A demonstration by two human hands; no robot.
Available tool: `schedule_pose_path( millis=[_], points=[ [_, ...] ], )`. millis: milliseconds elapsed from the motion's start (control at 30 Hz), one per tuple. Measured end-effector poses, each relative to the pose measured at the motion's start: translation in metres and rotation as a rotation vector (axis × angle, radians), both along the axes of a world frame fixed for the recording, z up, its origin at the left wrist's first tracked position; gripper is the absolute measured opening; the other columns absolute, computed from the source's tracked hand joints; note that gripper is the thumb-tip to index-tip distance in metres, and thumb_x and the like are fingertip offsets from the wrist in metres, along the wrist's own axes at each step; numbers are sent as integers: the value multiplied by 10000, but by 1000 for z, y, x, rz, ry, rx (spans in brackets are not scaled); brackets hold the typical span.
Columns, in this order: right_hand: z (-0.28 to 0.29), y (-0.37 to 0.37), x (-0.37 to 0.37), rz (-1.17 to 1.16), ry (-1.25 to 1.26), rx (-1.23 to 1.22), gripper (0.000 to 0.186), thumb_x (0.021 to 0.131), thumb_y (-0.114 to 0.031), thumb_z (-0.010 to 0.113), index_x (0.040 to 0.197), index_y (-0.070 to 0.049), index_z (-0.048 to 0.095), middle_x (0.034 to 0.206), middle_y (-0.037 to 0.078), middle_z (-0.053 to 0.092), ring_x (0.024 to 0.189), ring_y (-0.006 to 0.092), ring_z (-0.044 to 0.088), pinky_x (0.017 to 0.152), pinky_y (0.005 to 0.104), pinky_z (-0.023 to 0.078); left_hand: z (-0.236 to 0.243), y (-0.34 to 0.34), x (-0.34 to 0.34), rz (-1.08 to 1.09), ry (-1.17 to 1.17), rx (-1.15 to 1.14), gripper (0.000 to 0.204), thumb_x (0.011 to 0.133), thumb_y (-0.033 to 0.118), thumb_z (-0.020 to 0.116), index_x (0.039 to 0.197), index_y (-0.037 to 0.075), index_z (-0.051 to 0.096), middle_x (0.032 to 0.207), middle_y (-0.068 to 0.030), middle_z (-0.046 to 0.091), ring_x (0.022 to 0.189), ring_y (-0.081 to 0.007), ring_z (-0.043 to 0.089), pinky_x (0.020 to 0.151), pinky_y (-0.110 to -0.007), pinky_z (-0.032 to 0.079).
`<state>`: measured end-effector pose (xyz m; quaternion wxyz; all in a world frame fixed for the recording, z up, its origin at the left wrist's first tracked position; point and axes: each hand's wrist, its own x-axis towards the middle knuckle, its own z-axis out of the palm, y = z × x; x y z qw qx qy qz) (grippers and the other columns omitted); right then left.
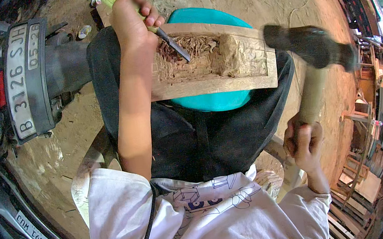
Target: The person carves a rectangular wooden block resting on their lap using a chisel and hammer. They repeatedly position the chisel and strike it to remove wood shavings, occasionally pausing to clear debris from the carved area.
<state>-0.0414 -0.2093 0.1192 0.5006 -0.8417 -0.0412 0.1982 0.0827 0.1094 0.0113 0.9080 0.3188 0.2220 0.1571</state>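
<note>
My left hand (pixel 131 21) is closed around the handle of a chisel (pixel 176 48). The steel tip rests in the hollowed part of a carved wooden panel (pixel 216 87), among rough splinters and chips. Raised relief carving shows on the panel's right part. At the right, my right hand (pixel 304 144) grips a hammer (pixel 313 92) by its pale handle. The dark hammer head is blurred by motion and held up beside the panel's right end, apart from the chisel. Under the panel is a turquoise round seat (pixel 207 16), between my legs in dark trousers.
A parked motorcycle's rear, with a plate (pixel 22 80) and red light, stands close at the left. Behind it is another vehicle (pixel 27 225). Stacked wooden pieces (pixel 361 180) line the right side. A small cup (pixel 84 32) lies on the dirt floor.
</note>
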Motion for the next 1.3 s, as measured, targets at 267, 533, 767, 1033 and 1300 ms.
schedule_pose_path(
  millis=[267, 533, 767, 1033, 1300],
  points=[
    [-31, 9, -3, 91, 201, -312, 315, 919, -263, 511, 742, -2, 528, 534, -23, 442, 475, 73, 395, 416, 283, 314, 5, -9, -2, 50, 40, -62, 254, 806, 278, 567, 671, 155, 391, 488, 31, 305, 352, -100, 248, 405, -273, 249],
    [-51, -4, -23, -230, -134, -84, 287, 924, -228, 513, 719, -27, 496, 517, -6, 445, 454, 92, 409, 414, 270, 337, 2, -6, 1, -13, -2, -85, 267, 804, 273, 566, 691, 135, 368, 527, 1, 330, 411, -116, 297, 438, -304, 270],
    [-3, 7, 4, 156, 76, -338, 382, 920, -320, 495, 695, -12, 519, 465, 13, 458, 424, 88, 445, 404, 289, 345, 3, -5, -1, 49, 29, -51, 281, 796, 307, 569, 648, 159, 382, 483, 33, 320, 356, -103, 263, 408, -276, 249],
    [-63, 3, -10, -29, -39, -275, 359, 923, -288, 508, 673, -31, 524, 539, 31, 505, 469, 97, 426, 410, 294, 344, 7, -9, -1, 35, 53, -69, 277, 802, 312, 562, 651, 163, 384, 480, 34, 317, 356, -103, 261, 410, -278, 251],
    [4, 2, -3, -1, -18, -61, 410, 918, -337, 506, 655, -23, 513, 507, -12, 467, 443, 81, 450, 405, 254, 352, 5, -6, -1, 56, 61, -37, 285, 807, 317, 556, 643, 163, 383, 487, 28, 313, 350, -112, 251, 413, -280, 256]
  ],
)
